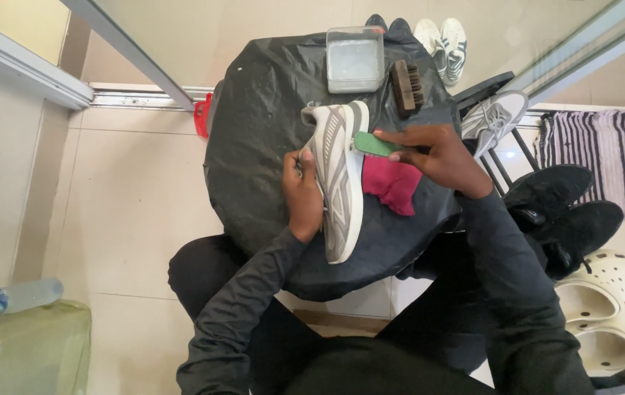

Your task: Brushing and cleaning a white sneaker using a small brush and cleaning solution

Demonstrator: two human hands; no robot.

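Note:
A grey and white sneaker (340, 179) lies on its side on a round table covered in black plastic (261, 124). My left hand (302, 192) grips the sneaker from its left side and holds it in place. In my right hand (437, 155) is a green brush (374, 144), its head pressed against the sneaker's upper right side. A pink cloth (393, 184) lies on the plastic just right of the sneaker, under my right hand.
At the table's far edge stand a clear plastic tub of cloudy water (355, 58) and a brown bristle brush (406, 86). More shoes surround the table: white sneakers (442, 44), a grey sneaker (494, 117) on a rack, black shoes (557, 208), white clogs (608, 303). A water bottle (9, 298) lies at left.

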